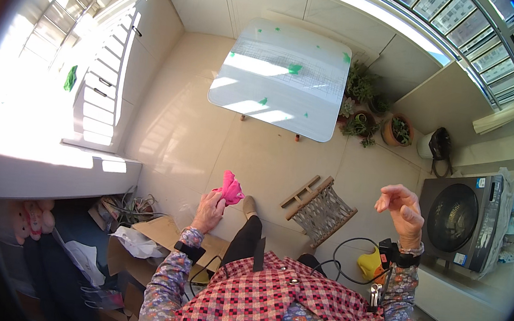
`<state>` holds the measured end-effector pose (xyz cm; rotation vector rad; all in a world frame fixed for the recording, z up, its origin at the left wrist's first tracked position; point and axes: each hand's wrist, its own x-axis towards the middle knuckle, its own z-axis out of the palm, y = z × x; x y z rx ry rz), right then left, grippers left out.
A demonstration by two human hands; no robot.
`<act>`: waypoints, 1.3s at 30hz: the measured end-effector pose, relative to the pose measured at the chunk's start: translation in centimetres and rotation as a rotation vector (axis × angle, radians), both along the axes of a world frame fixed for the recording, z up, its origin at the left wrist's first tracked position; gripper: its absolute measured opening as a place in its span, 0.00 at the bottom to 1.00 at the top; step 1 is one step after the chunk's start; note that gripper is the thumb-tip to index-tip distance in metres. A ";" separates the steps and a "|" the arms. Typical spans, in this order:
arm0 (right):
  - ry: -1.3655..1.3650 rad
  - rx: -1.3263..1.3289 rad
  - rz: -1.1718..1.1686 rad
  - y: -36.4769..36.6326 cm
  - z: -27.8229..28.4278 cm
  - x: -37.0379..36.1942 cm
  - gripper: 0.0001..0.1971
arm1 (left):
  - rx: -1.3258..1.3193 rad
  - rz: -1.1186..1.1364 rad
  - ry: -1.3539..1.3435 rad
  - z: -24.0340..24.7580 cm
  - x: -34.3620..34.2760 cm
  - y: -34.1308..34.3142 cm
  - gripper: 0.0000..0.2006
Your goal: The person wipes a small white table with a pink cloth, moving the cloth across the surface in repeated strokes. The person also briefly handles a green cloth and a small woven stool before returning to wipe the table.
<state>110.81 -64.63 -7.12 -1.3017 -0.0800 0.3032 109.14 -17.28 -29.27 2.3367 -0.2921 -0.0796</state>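
Note:
My left hand (pixel 207 212) is closed round a bright pink cloth (pixel 229 189), which bunches up past the fingertips above the floor. Raised on the right, my right hand (pixel 401 213) holds nothing, its fingers bent and apart. Between the two hands, farther down on the floor, stands a small folding stool (pixel 324 213) with a woven seat. Beyond it is a low white table (pixel 282 79) with green leaf marks and sunlit patches on its top. A front-loading washing machine (pixel 457 218) stands beside my right hand.
Potted plants (pixel 398 131) line the far right wall, with a bin (pixel 435 143) near them. An open cardboard box (pixel 157 237) lies at lower left. A yellow container (pixel 371 264) sits below my right wrist, near a black cable (pixel 337 255). White cabinets (pixel 106 84) run along the left.

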 end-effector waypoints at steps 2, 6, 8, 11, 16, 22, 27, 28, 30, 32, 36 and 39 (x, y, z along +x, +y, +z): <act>0.009 -0.023 -0.131 0.7 -1.4 1.9 0.31 | 0.051 -0.012 0.100 0.3 3.4 1.6 0.11; 0.152 -0.031 -0.292 1.1 -4.4 3.2 0.27 | 0.066 -0.001 0.091 0.8 8.9 2.7 0.11; 0.200 -0.007 -0.360 0.6 -5.9 2.9 0.24 | 0.029 -0.019 0.064 1.1 11.4 2.6 0.12; 0.248 0.012 -0.499 -1.3 -8.1 2.1 0.21 | 0.006 -0.026 0.056 1.9 14.9 1.8 0.14; 0.321 -0.003 -0.719 -4.0 -12.0 3.5 0.15 | -0.009 -0.076 0.098 4.6 21.1 -0.6 0.16; 0.316 0.086 -0.766 -6.1 -15.8 8.3 0.13 | 0.006 -0.129 -0.037 5.9 29.7 -4.0 0.16; 0.416 0.129 -0.920 -8.4 -19.3 11.0 0.12 | 0.188 -0.322 -0.151 2.5 35.4 -7.9 0.17; 0.448 0.136 -0.959 -8.9 -20.1 11.1 0.12 | 0.265 -0.362 -0.023 1.7 36.4 -8.2 0.17; 0.464 0.156 -0.988 -9.4 -21.9 10.6 0.12 | 0.275 -0.392 0.009 -0.6 37.1 -8.8 0.17; 0.496 0.171 -1.047 -9.5 -23.7 9.3 0.12 | 0.101 -0.402 0.205 -2.2 37.5 -9.1 0.17; 0.676 0.127 -1.107 -7.6 -27.2 6.0 0.11 | 0.128 -0.550 0.424 -4.3 36.7 -9.7 0.14; 0.837 0.084 -1.114 -4.4 -29.2 2.5 0.11 | 0.146 -0.586 0.623 -5.3 36.5 -10.2 0.13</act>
